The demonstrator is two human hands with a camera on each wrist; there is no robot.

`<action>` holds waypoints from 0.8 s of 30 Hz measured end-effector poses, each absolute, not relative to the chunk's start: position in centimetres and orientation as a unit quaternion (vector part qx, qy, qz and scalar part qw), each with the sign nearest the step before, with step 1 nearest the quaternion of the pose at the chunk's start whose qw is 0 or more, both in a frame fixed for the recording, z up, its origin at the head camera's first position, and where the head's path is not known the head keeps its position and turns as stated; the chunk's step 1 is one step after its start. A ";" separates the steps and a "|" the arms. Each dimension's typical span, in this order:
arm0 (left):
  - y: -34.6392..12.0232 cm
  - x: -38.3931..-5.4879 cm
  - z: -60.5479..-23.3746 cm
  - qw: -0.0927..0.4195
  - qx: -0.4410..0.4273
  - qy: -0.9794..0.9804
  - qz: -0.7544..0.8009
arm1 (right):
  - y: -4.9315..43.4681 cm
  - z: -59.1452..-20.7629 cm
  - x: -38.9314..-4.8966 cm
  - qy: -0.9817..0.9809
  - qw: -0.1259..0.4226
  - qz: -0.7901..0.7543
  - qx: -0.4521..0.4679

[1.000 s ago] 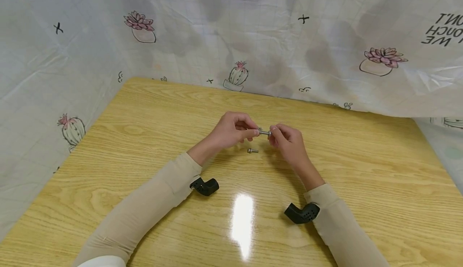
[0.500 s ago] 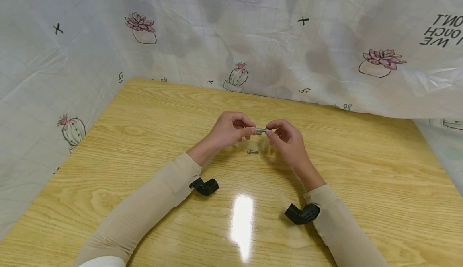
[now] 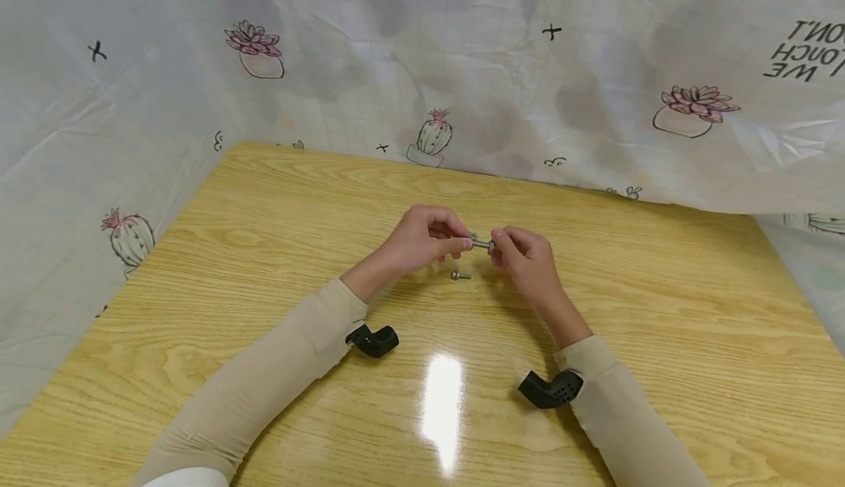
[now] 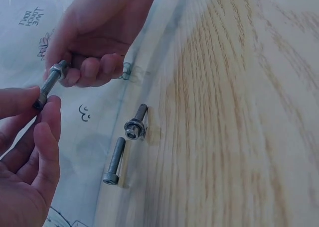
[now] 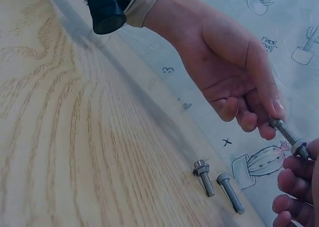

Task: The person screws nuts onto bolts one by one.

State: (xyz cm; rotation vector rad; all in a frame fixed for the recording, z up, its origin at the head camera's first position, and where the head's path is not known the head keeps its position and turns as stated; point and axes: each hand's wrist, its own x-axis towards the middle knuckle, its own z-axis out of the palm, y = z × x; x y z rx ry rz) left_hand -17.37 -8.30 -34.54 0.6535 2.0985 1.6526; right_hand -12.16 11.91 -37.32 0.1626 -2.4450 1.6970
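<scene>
Both hands meet over the middle of the table, in the head view. My left hand (image 3: 422, 237) pinches the head end of a metal bolt (image 3: 480, 243) between thumb and fingers. A nut (image 4: 59, 70) sits on the threads near the bolt's far end. There my right hand (image 3: 528, 258) pinches the nut, its thumb and fingertips curled at it. On the table below lies a second bolt (image 3: 462, 276) with a nut on it, near its head (image 5: 202, 168). A plain socket-head bolt (image 4: 115, 161) lies beside that one; the left fingers mostly hide it in the head view.
The wood-grain table (image 3: 317, 215) stretches round both arms. A pale sheet printed with cacti (image 3: 370, 54) hangs behind it and on the left. Black curved mounts (image 3: 374, 341) stick out at both sleeves. Light glares off the table (image 3: 442, 406) in front.
Half a second ago the right thumb sat lower, with the forefinger stretched over the nut; now the thumb has rolled up again. The held bolt tilted slightly. Loose bolts stayed put.
</scene>
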 end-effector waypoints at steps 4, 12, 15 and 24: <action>-8.4 -17.4 -34.8 0.187 0.222 0.753 0.590 | 11.8 -37.4 -12.0 -0.807 0.089 0.580 0.062; -8.6 -17.6 -35.1 0.178 0.205 0.753 0.599 | 11.7 -37.7 -11.8 -0.812 0.102 0.567 0.099; -8.7 -17.6 -35.1 0.180 0.208 0.752 0.599 | 11.6 -37.7 -11.8 -0.813 0.103 0.566 0.095; -8.8 -17.4 -35.0 0.190 0.234 0.745 0.595 | 11.5 -37.6 -11.6 -0.821 0.094 0.558 0.075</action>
